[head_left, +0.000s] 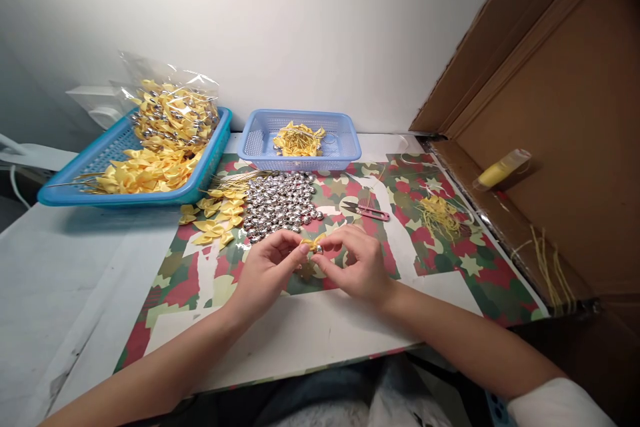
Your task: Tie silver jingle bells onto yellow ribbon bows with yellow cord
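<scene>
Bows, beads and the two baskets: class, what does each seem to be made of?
Bows: likely satin ribbon; soft yellow sheen, folded loops. Beads: metal or metallised plastic, cannot tell which; mirror-bright silver. Baskets: moulded plastic; blue, perforated mesh walls. Both hands pinch one small bow between them.

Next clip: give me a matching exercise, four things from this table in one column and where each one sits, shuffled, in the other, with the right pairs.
Things:
1. silver beads
2. thread snips
3. yellow spool
4. bag of bows

Places:
A. in the big turquoise basket
B. on the cardboard ledge at the right
C. heaped on the mat in front of the small blue basket
D. on the mat beyond the right hand

Pairs: 1-C, 2-D, 3-B, 4-A
</scene>
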Action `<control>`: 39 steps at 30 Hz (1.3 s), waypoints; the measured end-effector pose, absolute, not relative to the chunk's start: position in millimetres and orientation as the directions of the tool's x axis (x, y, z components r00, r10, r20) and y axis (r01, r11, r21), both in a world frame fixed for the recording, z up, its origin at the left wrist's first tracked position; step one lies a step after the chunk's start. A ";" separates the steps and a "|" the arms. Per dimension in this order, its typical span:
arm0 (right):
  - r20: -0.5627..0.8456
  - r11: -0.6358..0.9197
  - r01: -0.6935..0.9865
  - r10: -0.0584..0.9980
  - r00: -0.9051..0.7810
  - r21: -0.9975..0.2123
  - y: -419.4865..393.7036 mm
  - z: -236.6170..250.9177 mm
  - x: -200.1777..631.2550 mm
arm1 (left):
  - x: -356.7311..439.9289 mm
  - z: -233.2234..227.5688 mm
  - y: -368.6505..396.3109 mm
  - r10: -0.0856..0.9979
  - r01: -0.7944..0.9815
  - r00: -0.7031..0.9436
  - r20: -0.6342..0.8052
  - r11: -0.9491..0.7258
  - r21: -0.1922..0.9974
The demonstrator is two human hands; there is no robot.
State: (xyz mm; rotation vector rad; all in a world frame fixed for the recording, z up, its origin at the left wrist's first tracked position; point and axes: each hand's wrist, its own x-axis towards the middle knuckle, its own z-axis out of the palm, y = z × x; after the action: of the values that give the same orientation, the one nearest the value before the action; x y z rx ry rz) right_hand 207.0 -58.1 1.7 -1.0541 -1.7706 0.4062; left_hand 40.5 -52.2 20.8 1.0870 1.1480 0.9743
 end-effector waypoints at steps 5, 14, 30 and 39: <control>0.682 0.652 0.596 0.696 -0.226 -0.468 -57.3 0.0 208.7 | 41.7 19.9 -53.3 0.967 -0.064 0.154 -0.203 0.215 0.975; 0.694 0.663 0.678 0.650 -0.310 -0.318 -52.6 -0.9 213.3 | 41.2 17.1 -52.0 0.977 -0.057 0.103 -0.188 0.194 0.979; 0.763 0.718 0.654 0.556 -0.331 -0.239 -52.6 -0.5 212.3 | 40.9 13.5 -52.9 0.967 -0.148 0.131 -0.218 0.236 0.960; 0.783 0.709 0.692 0.504 -0.365 -0.134 -53.4 -2.5 209.8 | 39.5 10.5 -53.8 0.982 -0.125 0.149 -0.117 0.136 0.983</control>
State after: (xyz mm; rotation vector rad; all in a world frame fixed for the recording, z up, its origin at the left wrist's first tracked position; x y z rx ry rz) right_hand 209.8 -53.4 -2.5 -0.9121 -2.0435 -0.2734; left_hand 39.5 -53.8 10.5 1.0824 1.0661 1.0740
